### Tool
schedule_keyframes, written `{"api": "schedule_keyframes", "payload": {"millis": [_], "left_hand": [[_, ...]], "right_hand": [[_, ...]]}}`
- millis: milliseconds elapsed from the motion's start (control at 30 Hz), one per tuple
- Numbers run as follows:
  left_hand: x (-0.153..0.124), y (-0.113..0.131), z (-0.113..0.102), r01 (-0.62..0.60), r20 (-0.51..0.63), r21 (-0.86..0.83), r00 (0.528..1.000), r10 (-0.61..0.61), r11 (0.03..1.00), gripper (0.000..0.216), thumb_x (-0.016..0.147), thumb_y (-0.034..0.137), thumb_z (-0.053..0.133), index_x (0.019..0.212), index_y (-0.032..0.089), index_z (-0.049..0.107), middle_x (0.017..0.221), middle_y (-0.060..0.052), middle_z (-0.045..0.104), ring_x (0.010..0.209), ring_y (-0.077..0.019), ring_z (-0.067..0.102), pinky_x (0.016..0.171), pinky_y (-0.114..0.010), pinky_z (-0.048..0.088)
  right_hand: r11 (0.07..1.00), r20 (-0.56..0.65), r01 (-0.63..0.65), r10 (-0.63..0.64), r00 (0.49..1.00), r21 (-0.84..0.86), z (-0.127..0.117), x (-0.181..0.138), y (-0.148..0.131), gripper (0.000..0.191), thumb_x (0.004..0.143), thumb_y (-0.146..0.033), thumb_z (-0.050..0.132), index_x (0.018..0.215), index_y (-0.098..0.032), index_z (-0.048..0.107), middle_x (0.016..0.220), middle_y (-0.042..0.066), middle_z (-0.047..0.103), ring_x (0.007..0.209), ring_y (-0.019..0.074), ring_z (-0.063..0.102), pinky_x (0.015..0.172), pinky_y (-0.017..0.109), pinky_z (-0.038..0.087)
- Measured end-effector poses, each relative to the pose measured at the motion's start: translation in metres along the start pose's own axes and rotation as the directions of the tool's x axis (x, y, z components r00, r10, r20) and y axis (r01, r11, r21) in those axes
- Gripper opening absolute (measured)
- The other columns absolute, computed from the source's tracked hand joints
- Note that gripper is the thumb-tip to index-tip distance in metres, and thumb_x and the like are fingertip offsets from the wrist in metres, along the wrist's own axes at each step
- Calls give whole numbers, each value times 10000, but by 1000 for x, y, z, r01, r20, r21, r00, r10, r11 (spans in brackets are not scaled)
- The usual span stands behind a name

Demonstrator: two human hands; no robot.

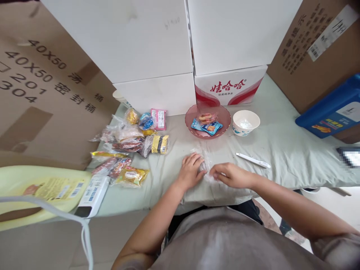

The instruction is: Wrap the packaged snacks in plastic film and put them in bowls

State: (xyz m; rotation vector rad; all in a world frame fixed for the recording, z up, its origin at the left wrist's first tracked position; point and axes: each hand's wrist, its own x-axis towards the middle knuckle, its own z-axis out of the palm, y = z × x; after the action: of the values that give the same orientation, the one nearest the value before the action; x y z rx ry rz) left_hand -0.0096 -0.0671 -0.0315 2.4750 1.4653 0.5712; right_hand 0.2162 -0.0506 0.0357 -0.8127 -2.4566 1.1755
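A crumpled piece of clear plastic wrap [207,160] lies on the green cloth near the front edge. Flat on its left part rests my left hand [191,170], fingers stretched out and pressing down. My right hand [231,174] has its fingers curled and pinched on the right side of the same wrap. Beyond both hands stands a pink glass bowl [189,126] with blue snack packets [211,128] and a wrapped snack [206,117] inside. A white utility knife [253,160] lies to the right of my right hand.
Several packaged snacks [132,175] are piled at the left. A paper bowl [244,131] holding some clear plastic stands right of the glass bowl. White cartons [231,88] close off the back. A yellow jug [42,187] and a blue bottle [332,112] flank the cloth.
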Motion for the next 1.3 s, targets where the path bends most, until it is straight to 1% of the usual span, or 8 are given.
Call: {"api": "schedule_keyframes", "payload": {"millis": [200,400,567,867,967,1100,1200,1300], "left_hand": [[-3,-15,15,38,-110,-37,993,-42,999,685,775,252,646,1385,135,356,1339,-209,527,1291,-345,474,1071,-546,351],[-6,-20,16,61,-248,-201,962,-111,978,684,839,183,494,1455,161,198,1393,-197,445,1286,-271,479,1048,-465,431],[-1,-15,3,13,-379,-156,923,-72,988,350,934,206,379,1269,176,477,1356,-159,472,1291,-254,448,1056,-463,409],[8,-14,7,73,-164,-40,983,-79,997,140,920,232,502,935,193,636,1122,-87,646,1232,-254,518,1018,-444,396],[6,-15,7,75,-171,-38,982,-80,996,144,916,236,509,964,191,637,1170,-98,633,1225,-258,518,1013,-443,395],[5,-16,5,91,-186,-53,977,-100,994,284,953,196,393,1126,182,619,1289,-100,597,1197,-241,517,997,-430,404],[5,-13,3,111,-130,0,985,-110,994,336,960,236,411,1242,198,589,1310,-78,600,1164,-257,499,978,-441,409],[5,-8,2,114,-59,77,992,-109,991,355,912,314,539,1254,244,603,1335,-59,583,1150,-290,469,974,-471,405]], "right_hand": [[902,-198,-257,197,960,-348,7,79,33,265,934,-143,416,1108,-174,613,1105,64,694,1010,167,637,851,250,443],[820,-268,-357,258,928,-447,27,105,47,301,963,-233,390,1192,-171,576,1150,116,656,989,218,636,799,293,438],[791,-277,-359,248,928,-495,37,104,49,327,979,-317,378,1223,-197,559,1141,110,643,984,225,626,783,293,433],[700,-416,-511,325,850,-499,10,88,43,319,978,-283,360,1115,-118,596,1072,192,658,1017,287,599,818,360,442],[755,-406,-358,133,904,-549,9,67,38,378,989,-342,359,1171,-118,603,1173,193,638,1126,297,558,948,417,410],[781,-81,108,-199,977,-615,46,27,37,707,911,-586,465,1417,-94,441,1458,197,446,1394,314,325,1108,481,291],[761,-21,105,-154,988,-640,82,-4,36,893,850,-644,527,1474,-36,335,1525,228,327,1441,333,225,1141,492,241],[746,-42,84,-148,988,-661,100,-27,28,787,872,-531,572,1463,-54,365,1527,208,336,1437,325,240,1146,477,243]]}}
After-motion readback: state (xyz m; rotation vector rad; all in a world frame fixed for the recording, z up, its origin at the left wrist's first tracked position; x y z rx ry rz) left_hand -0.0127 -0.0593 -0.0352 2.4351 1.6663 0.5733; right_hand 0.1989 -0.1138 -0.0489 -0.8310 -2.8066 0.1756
